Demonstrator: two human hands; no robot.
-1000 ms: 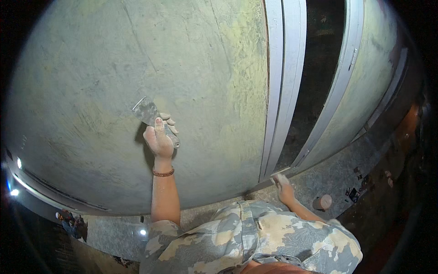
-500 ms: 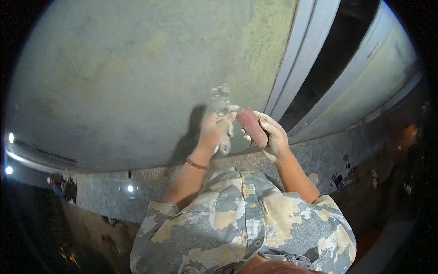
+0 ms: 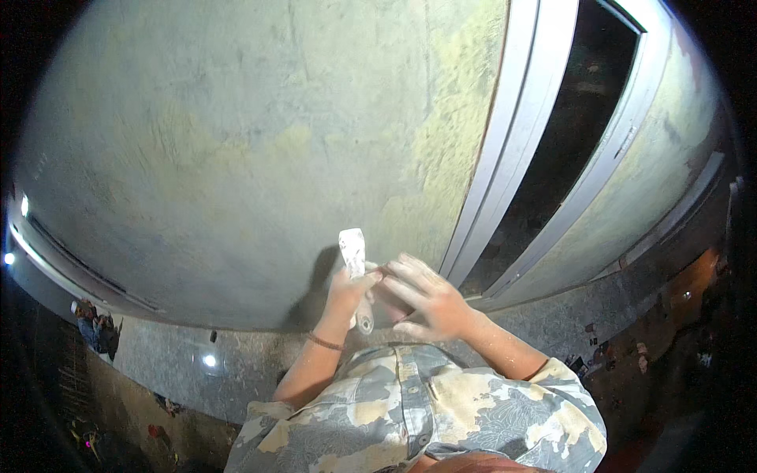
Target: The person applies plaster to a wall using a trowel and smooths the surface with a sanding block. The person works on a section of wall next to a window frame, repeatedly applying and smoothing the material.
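My left hand (image 3: 344, 298) is closed around a putty knife (image 3: 352, 246), its whitish, dust-coated blade pointing up in front of the wall. The end of the knife's handle (image 3: 364, 319) shows below the fingers. Beside it, my right hand (image 3: 432, 299) has its fingers stretched out over a piece of reddish sandpaper (image 3: 392, 303), slightly smeared by motion. Most of the sandpaper is hidden beneath that hand. The left thumb and fingertips meet the sandpaper's near-left edge; whether they pinch it is unclear. Pale dust coats both hands.
A grey-green plastered wall (image 3: 236, 158) with yellowish patches rises ahead. To the right stands a white frame (image 3: 512, 134) around a dark opening. Grey floor (image 3: 260, 370) runs along the wall's foot. Another person (image 3: 93, 325) is far left; small items (image 3: 578, 365) lie at right.
Both hands have come lower in the view, toward my body. My right hand has turned from gripping the sandpaper roll to lying over it with fingers extended. The putty knife stays in my left hand.
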